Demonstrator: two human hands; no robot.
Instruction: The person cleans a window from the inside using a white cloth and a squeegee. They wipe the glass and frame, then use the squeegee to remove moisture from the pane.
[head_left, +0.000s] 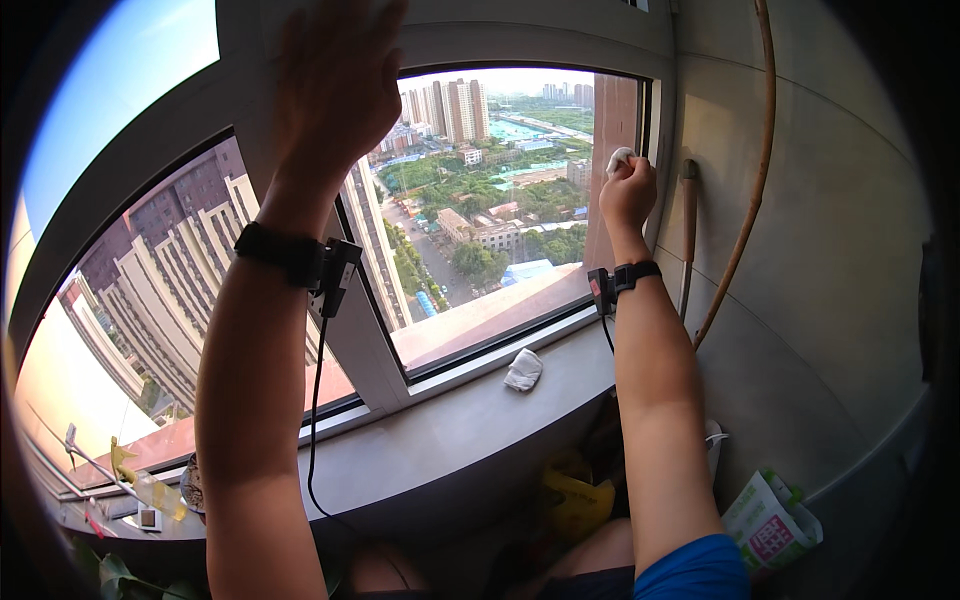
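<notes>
My right hand (628, 199) pinches a small wad of white cloth or tissue (621, 160) near the right edge of the window pane (465, 232). Whether the wad presses on the glass is hard to tell. High at the left, my left hand (334, 90) is raised in front of the grey window frame (360, 360), fingers apart and somewhat blurred, with nothing seen in it. It may be touching the frame; I cannot tell. A folded white cloth or tissue (523, 370) lies on the windowsill (420, 450) below the pane. Each wrist wears a black strap with a small device.
A wooden stick (757, 195) and a brown-handled tool (688, 210) lean on the right wall. Below are a yellow plastic bag (577, 502) and a printed white bag (772, 525). A spray bottle (159, 493) lies on the left sill. A black cable (315, 420) hangs from my left wrist.
</notes>
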